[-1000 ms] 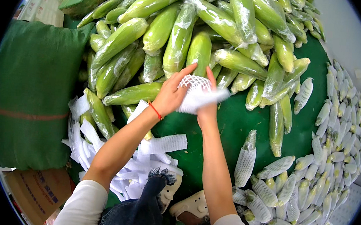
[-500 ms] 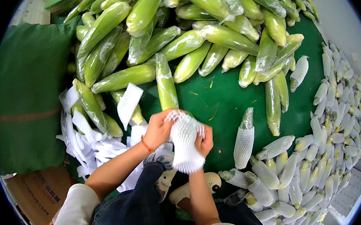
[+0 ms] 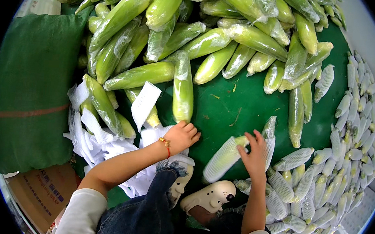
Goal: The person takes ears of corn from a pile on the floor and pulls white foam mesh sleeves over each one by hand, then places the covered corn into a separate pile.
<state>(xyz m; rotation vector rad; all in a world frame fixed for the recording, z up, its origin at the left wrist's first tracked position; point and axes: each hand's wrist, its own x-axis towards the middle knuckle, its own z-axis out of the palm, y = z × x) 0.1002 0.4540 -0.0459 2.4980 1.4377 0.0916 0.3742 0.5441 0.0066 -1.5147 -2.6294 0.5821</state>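
Observation:
My left hand (image 3: 182, 138) is at the lower end of a film-wrapped ear of corn (image 3: 183, 90). Its fingers are curled and close together, and the palm side is hidden, so I cannot see what they grip. An ear of corn in a white foam net sleeve (image 3: 221, 161) lies tilted on the green surface, slightly blurred, its bare greenish end toward my right hand. My right hand (image 3: 255, 153) is beside that end, thumb and fingers spread apart. Just behind those fingers stands another netted ear of corn (image 3: 269, 140).
A pile of film-wrapped corn (image 3: 167, 37) fills the far side. Loose white foam sleeves (image 3: 106, 155) lie left of my legs. Many netted ears (image 3: 308, 186) are heaped at right. A green bundle (image 3: 33, 89) and a cardboard box (image 3: 43, 194) stand at left. My shoes (image 3: 210, 197) are near.
My hands have moved apart. The netted ear that was between them now lies tilted beside my right hand, whose fingers have spread. My left hand has moved to the wrapped ear's lower end.

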